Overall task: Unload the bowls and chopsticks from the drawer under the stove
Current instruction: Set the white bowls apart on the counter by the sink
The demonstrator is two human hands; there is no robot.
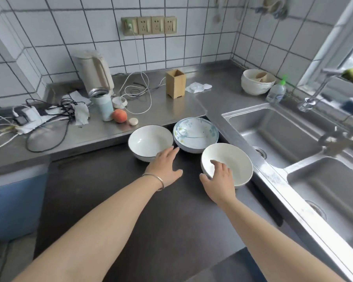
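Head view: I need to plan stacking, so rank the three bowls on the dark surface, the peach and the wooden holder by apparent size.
Blue-patterned bowl, white bowl under right hand and dark-rimmed white bowl look alike; unranked. Then wooden holder, then peach.

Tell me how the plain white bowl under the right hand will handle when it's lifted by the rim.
The white bowl looks like glazed ceramic, so probably rigid, fairly heavy for its size and breakable if knocked against the steel sink edge beside it. Its glossy surface may be slippery; the right hand pinches the rim, fingers inside, which should hold. Its narrow base suggests it could tip if pressed on one side.
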